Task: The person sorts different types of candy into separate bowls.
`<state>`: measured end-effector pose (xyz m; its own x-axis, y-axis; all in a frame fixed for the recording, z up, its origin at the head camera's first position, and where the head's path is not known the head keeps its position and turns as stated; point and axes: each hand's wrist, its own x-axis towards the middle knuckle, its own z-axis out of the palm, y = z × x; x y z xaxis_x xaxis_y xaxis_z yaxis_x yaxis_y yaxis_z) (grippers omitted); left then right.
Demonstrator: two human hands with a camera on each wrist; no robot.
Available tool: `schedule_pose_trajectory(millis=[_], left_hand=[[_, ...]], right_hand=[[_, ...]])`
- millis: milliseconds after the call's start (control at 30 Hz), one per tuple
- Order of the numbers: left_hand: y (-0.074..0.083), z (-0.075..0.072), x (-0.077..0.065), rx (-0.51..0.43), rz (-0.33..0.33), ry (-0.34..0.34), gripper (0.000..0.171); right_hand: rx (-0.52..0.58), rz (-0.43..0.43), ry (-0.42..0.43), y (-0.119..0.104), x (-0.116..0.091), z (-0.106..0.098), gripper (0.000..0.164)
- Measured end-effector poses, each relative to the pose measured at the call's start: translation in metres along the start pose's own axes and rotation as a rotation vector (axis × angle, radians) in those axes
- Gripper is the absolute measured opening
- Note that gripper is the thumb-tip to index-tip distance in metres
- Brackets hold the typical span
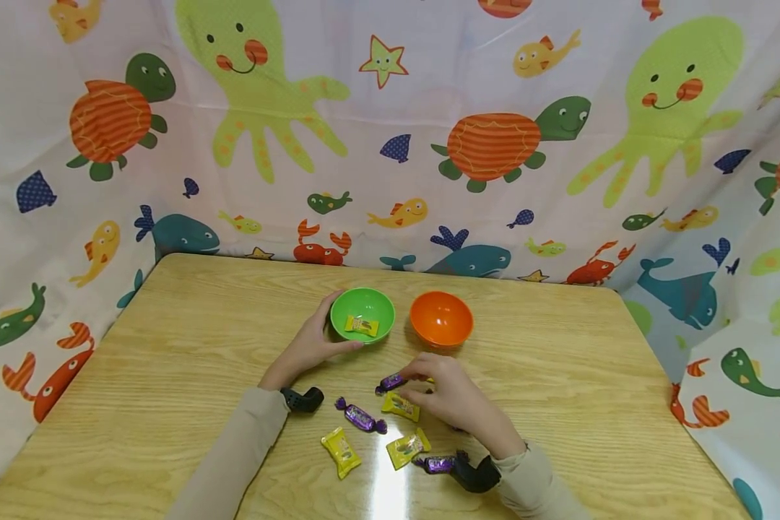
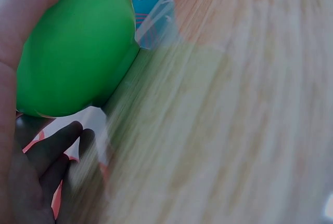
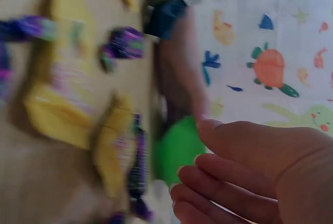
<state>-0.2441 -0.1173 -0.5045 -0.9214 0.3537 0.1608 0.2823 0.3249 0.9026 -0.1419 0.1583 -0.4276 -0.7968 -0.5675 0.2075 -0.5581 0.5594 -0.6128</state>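
Note:
My left hand (image 1: 308, 343) holds a green bowl (image 1: 362, 302) at its left side, thumb at the front and fingers around the back. One yellow-wrapped candy (image 1: 361, 326) lies inside it. In the left wrist view, the bowl's outer wall (image 2: 83, 47) sits between thumb and fingers. My right hand (image 1: 455, 397) hovers over the loose candies, its fingers loosely bent. Nearest its fingertips are a purple-wrapped candy (image 1: 391, 383) and a yellow-wrapped candy (image 1: 401, 406). The right wrist view shows nothing between that hand's thumb and fingers (image 3: 234, 182).
An orange bowl (image 1: 440, 318) stands right of the green one. Closer to me lie more candies: purple (image 1: 361, 418), yellow (image 1: 341, 453), another yellow (image 1: 408, 449) and purple (image 1: 437, 464) beside the right wrist. A sea-animal curtain (image 1: 364, 166) hangs behind the wooden table (image 1: 559, 375).

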Motion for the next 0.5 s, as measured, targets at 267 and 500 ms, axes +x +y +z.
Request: schedule_pose_trajectory(millis=[267, 500], left_hand=[[0.003, 0.000, -0.001, -0.003, -0.005, -0.010, 0.109], [0.003, 0.000, -0.001, 0.008, -0.013, -0.011, 0.109]], right_hand=[[-0.089, 0.044, -0.107, 0.006, -0.012, 0.014, 0.023], [-0.178, 0.020, -0.107, 0.008, -0.012, 0.018, 0.022]])
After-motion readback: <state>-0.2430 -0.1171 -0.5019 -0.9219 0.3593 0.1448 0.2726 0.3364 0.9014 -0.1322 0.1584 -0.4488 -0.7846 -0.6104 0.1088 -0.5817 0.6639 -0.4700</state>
